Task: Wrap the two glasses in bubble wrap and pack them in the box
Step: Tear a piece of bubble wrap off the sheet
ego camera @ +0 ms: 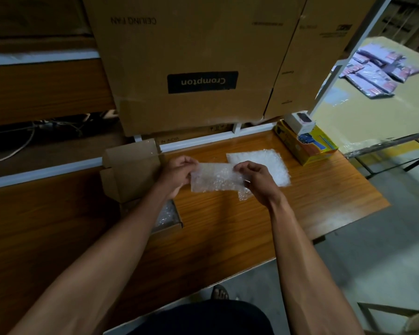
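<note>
My left hand [178, 174] and my right hand [255, 181] hold a bubble-wrap bundle [215, 177] between them above the wooden table [228, 226], each pinching one end. Whether a glass is inside the bundle cannot be told. A flat sheet of bubble wrap [269, 165] lies on the table just behind my right hand. The small open cardboard box [131, 170] stands to the left of my left hand, its lid flap raised. Some bubble wrap [166, 212] shows inside the box, partly hidden by my left forearm.
A big Crompton carton [191, 68] and another carton [312, 56] stand at the back. A yellow and blue box [305, 143] with a small white box [302, 122] on it sits at the back right. The table's edge runs along the right.
</note>
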Action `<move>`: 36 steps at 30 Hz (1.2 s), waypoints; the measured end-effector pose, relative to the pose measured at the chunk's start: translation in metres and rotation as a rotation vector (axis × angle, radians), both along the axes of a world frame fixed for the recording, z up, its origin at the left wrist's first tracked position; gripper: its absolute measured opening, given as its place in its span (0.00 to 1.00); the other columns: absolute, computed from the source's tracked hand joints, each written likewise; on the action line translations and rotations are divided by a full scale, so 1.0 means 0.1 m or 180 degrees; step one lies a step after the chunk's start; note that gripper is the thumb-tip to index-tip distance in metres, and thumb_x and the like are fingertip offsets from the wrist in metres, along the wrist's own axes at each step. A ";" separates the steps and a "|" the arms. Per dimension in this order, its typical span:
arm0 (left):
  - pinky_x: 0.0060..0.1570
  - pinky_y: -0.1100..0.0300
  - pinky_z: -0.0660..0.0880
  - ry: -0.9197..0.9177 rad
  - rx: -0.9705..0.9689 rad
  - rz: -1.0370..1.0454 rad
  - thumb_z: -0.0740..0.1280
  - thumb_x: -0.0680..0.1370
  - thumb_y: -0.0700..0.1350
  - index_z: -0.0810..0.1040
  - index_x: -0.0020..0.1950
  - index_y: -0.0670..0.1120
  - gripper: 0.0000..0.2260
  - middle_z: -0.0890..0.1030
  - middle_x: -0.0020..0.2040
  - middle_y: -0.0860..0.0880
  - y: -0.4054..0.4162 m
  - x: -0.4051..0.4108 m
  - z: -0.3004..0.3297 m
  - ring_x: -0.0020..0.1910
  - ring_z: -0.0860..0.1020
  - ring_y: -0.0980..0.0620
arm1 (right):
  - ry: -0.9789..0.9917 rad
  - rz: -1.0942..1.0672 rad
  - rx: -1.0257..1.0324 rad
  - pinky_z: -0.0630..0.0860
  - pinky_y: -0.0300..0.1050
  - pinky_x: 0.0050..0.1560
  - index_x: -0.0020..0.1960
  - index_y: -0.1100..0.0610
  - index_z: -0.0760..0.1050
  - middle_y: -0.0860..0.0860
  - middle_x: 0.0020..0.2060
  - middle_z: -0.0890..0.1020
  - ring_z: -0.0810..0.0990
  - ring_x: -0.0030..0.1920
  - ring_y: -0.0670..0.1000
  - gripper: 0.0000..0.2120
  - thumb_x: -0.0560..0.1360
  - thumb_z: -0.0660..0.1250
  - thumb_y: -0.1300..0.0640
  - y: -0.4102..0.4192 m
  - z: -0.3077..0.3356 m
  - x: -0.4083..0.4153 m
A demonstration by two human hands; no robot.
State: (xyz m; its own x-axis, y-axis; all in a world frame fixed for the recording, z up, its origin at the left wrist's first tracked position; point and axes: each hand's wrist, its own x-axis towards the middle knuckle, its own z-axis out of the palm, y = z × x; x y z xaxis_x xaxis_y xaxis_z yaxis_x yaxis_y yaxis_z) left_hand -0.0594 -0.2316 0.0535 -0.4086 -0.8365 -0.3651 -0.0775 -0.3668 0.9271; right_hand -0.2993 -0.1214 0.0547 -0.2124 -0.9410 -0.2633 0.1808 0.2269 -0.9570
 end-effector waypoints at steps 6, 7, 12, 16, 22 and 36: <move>0.52 0.50 0.84 -0.0490 -0.0537 -0.0583 0.68 0.82 0.38 0.81 0.60 0.51 0.10 0.83 0.60 0.46 -0.01 0.05 0.02 0.58 0.83 0.45 | 0.0232 0.0027 0.0125 0.81 0.48 0.53 0.67 0.50 0.75 0.59 0.61 0.76 0.80 0.61 0.58 0.23 0.76 0.76 0.64 -0.05 0.07 0.04; 0.55 0.49 0.83 -0.0583 -0.0645 -0.0767 0.70 0.82 0.42 0.82 0.61 0.52 0.09 0.83 0.60 0.48 -0.01 0.05 0.04 0.59 0.83 0.46 | 0.0262 0.0090 0.0141 0.81 0.48 0.54 0.68 0.48 0.74 0.59 0.62 0.76 0.80 0.63 0.59 0.25 0.76 0.76 0.64 -0.06 0.09 0.06; 0.55 0.52 0.80 -0.0817 -0.0898 -0.1320 0.74 0.79 0.51 0.80 0.67 0.52 0.17 0.83 0.60 0.49 0.06 -0.09 0.19 0.58 0.82 0.50 | 0.0391 0.0404 0.0119 0.82 0.45 0.52 0.74 0.49 0.70 0.61 0.58 0.83 0.85 0.55 0.54 0.29 0.77 0.75 0.64 -0.13 0.22 0.17; 0.54 0.48 0.83 -0.0554 -0.0788 -0.0983 0.73 0.80 0.44 0.81 0.60 0.48 0.09 0.85 0.56 0.46 0.08 -0.13 0.17 0.55 0.84 0.45 | -0.0126 0.0173 0.0099 0.84 0.47 0.50 0.75 0.53 0.69 0.60 0.63 0.81 0.87 0.56 0.57 0.33 0.75 0.77 0.64 -0.17 0.21 0.22; 0.59 0.40 0.82 -0.0185 -0.0505 -0.0619 0.71 0.81 0.41 0.79 0.62 0.48 0.11 0.84 0.58 0.45 0.12 -0.13 0.06 0.59 0.84 0.44 | -0.0194 0.0259 0.0033 0.82 0.59 0.62 0.71 0.57 0.76 0.55 0.64 0.83 0.84 0.63 0.57 0.24 0.76 0.76 0.60 -0.16 0.01 0.39; 0.49 0.55 0.81 0.0447 -0.0187 -0.0626 0.62 0.85 0.38 0.82 0.54 0.41 0.09 0.82 0.59 0.40 0.18 -0.07 0.08 0.58 0.82 0.43 | 0.0153 0.0408 -0.0283 0.81 0.50 0.46 0.52 0.61 0.81 0.65 0.59 0.81 0.82 0.55 0.61 0.12 0.79 0.63 0.73 -0.15 0.01 0.30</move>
